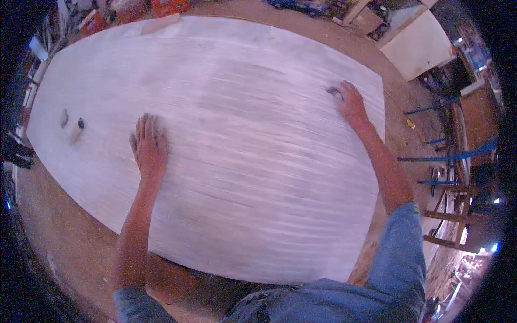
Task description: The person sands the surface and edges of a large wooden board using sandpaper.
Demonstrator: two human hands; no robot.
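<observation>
A large whitish panel (242,156) with faint streaks lies before me. My left hand (149,144) rests flat on its left half, palm down, fingers stretched forward and slightly apart. Over the panel's right part, near its right edge, my right hand (350,99) has its fingers curled round a small dark thing that I cannot make out. On the far left of the panel lie a small light brown piece with a dark end (77,131) and a small grey piece (64,118).
Brown floor (81,231) surrounds the panel. At the upper right stands a white board or box (420,46). Blue metal bars (431,159) and wooden frames (447,217) are along the right side. Red objects (169,6) lie beyond the far edge.
</observation>
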